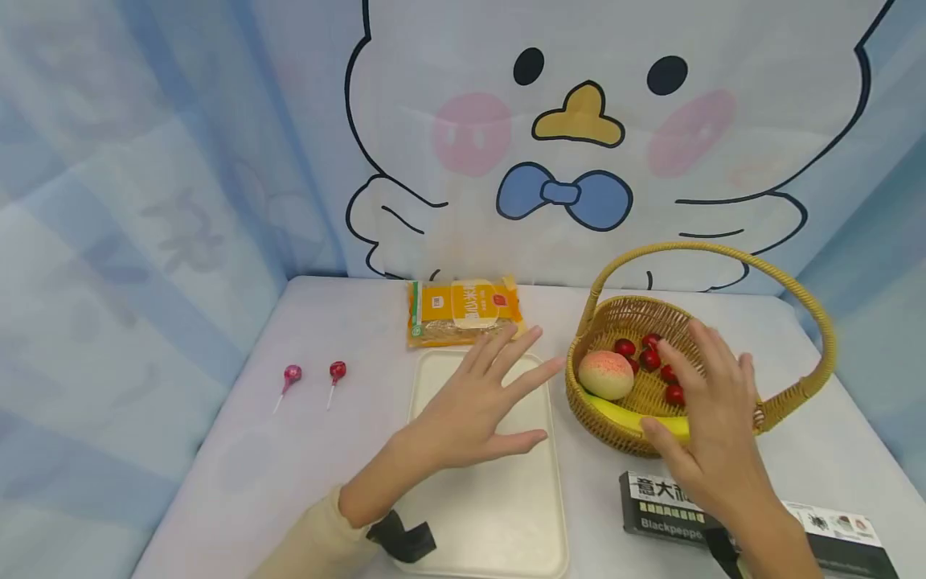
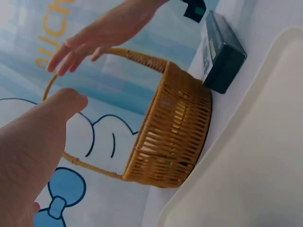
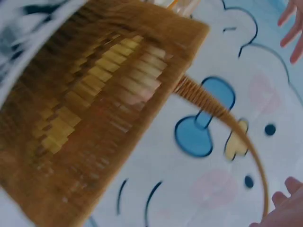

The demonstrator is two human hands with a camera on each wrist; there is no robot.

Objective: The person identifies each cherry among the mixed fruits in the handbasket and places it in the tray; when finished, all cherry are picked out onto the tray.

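My left hand (image 1: 481,414) hovers over the cream tray (image 1: 499,515), its fingers spread and holding nothing. At the right, my right hand (image 1: 719,434) is over the front of a wicker basket (image 1: 599,425), fingers apart and slightly bent with nothing held. Inside the basket lie a peach (image 1: 606,375), a banana (image 1: 615,412) and several red cherries (image 1: 649,359); the hand covers part of the contents. In the left wrist view, the right hand (image 2: 111,28) is near the arched handle of the basket (image 2: 165,127). The basket wall (image 3: 109,90) fills much of the right wrist view.
A black pasta box (image 1: 661,519) lies in front of the basket, partly under the right forearm. Behind the tray lies an orange noodle packet (image 1: 466,310). Two lollipops, one pink (image 1: 292,373) and one red (image 1: 338,370), lie at the left. A cartoon curtain (image 1: 564,257) closes the back.
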